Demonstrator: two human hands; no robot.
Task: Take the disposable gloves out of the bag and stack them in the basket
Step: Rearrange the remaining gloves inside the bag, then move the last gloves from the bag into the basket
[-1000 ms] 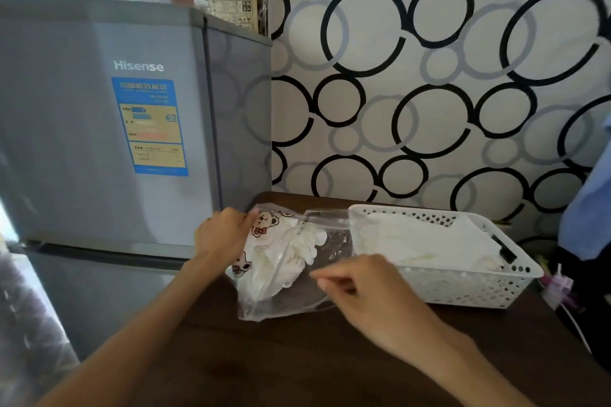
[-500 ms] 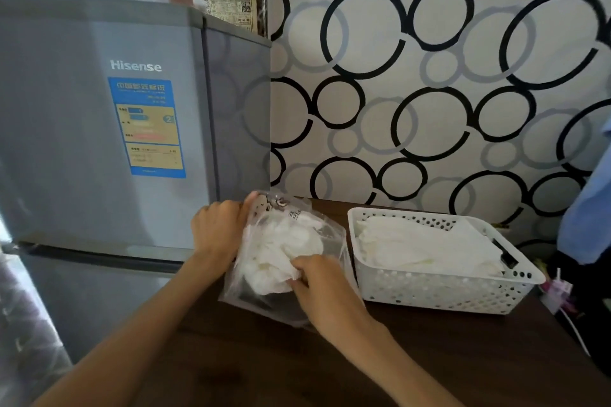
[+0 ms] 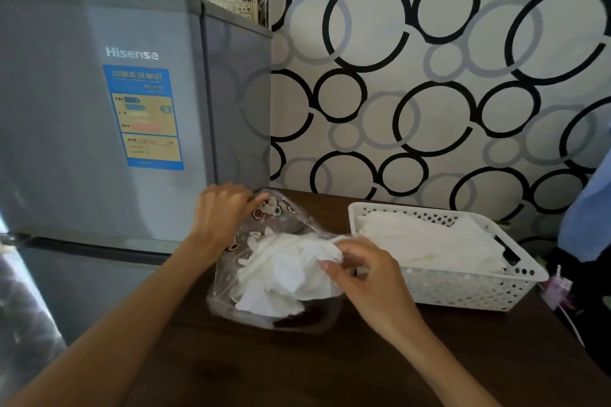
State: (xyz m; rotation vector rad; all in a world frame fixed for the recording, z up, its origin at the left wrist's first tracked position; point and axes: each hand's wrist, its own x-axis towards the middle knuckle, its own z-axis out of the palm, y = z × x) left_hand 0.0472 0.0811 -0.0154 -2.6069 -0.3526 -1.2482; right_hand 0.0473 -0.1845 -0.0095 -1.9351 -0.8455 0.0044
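A clear plastic bag [image 3: 264, 314] printed with cartoon bears lies on the dark wooden table, holding a crumpled bunch of white disposable gloves [image 3: 281, 271]. My left hand [image 3: 221, 211] grips the bag's upper left edge. At the bag's right side my right hand [image 3: 360, 274] pinches a glove from the bunch. Just to the right stands a white perforated basket [image 3: 463, 291] with several flat white gloves [image 3: 426, 241] stacked inside.
A grey Hisense fridge [image 3: 99, 109] stands against the table's left edge. Circle-patterned wall behind. The table [image 3: 330, 367] has bare dark wood in front. Blue fabric [image 3: 588, 218] and a small plug with white cable [image 3: 558, 291] sit at the far right.
My right hand went from the bag's opening into the glove bunch and now pulls a glove rightward. The bag has tipped and flattened, while my left hand kept its grip.
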